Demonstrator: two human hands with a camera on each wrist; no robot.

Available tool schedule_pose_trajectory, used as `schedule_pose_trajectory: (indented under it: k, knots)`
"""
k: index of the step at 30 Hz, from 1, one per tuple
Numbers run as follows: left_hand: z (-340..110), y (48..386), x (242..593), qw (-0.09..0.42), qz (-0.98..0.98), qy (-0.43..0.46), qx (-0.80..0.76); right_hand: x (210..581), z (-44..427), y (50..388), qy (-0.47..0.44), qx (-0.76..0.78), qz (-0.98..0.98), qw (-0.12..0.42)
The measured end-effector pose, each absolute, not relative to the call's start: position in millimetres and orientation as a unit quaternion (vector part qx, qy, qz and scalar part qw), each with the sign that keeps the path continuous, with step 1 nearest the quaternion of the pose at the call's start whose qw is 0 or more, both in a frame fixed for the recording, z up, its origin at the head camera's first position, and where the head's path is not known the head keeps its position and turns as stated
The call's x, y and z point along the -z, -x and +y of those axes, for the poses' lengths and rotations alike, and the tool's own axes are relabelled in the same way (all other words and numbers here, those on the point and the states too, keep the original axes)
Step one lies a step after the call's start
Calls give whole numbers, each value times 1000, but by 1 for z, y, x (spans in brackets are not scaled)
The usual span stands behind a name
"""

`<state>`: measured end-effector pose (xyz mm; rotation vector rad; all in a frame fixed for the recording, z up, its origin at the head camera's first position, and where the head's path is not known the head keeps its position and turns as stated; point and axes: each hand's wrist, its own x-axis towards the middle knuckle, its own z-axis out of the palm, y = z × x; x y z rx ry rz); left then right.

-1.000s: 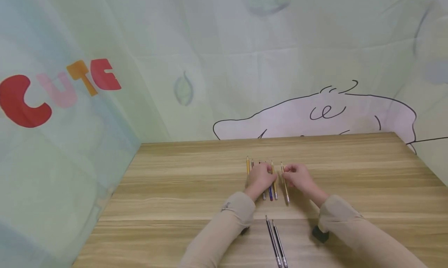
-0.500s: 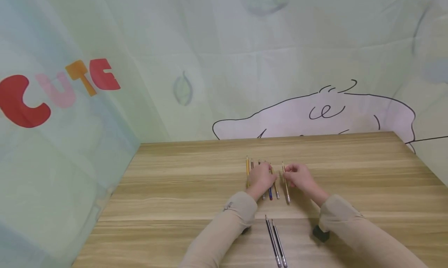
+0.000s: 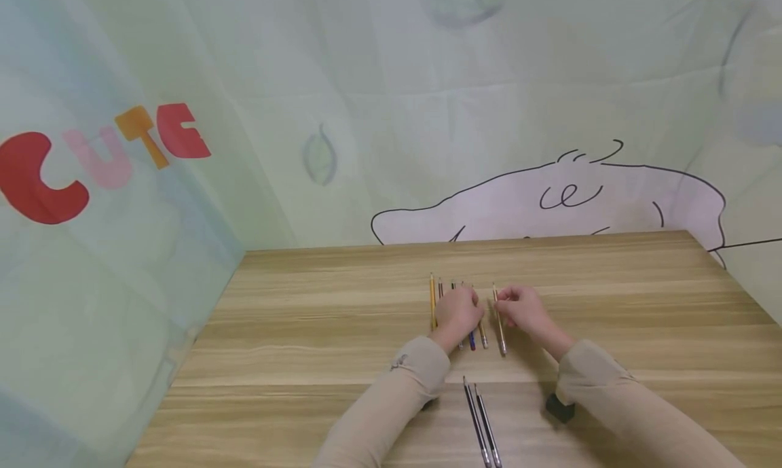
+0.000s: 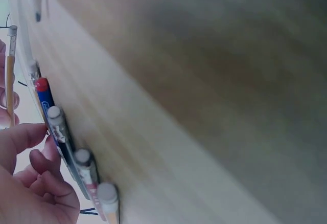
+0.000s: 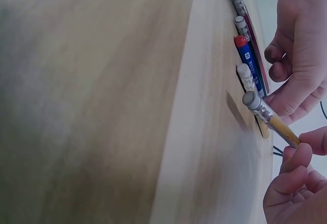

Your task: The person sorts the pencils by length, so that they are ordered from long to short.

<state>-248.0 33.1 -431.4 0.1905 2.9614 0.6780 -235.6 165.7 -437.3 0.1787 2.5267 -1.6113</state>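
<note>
Several pencils lie side by side on the wooden table. My left hand curls over the row, its thumb and fingers at the yellow pencil on the row's right end; their contact is partly hidden. Left of it are a blue pencil with a red end, darker pencils and, outermost, a yellow pencil. My right hand pinches another yellow pencil between thumb and fingers, eraser end toward me, just right of the row.
Two dark pencils lie nearer to me between my forearms. The wooden table reaches back to a printed cloth backdrop. A small black object sits under my right sleeve.
The yellow pencil at my left fingers has tilted, its eraser end shifting slightly right. The pencil in my right hand has moved slightly right and stands a little straighter.
</note>
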Motion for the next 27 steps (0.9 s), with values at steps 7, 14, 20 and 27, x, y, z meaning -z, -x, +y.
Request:
schedule_pose_trajectory:
  k: [7, 14, 20, 27]
  knots:
    - [33, 247, 433, 48, 970, -66, -228, 435, 167, 238, -69, 524, 845, 78]
    - [34, 248, 434, 44, 971, -67, -225, 437, 167, 243, -69, 520, 846, 93]
    - [34, 248, 434, 43, 972, -67, -221, 439, 167, 249, -71, 514, 849, 97]
    - [34, 248, 433, 44, 971, -67, -226, 444, 165, 257, -65, 503, 856, 105]
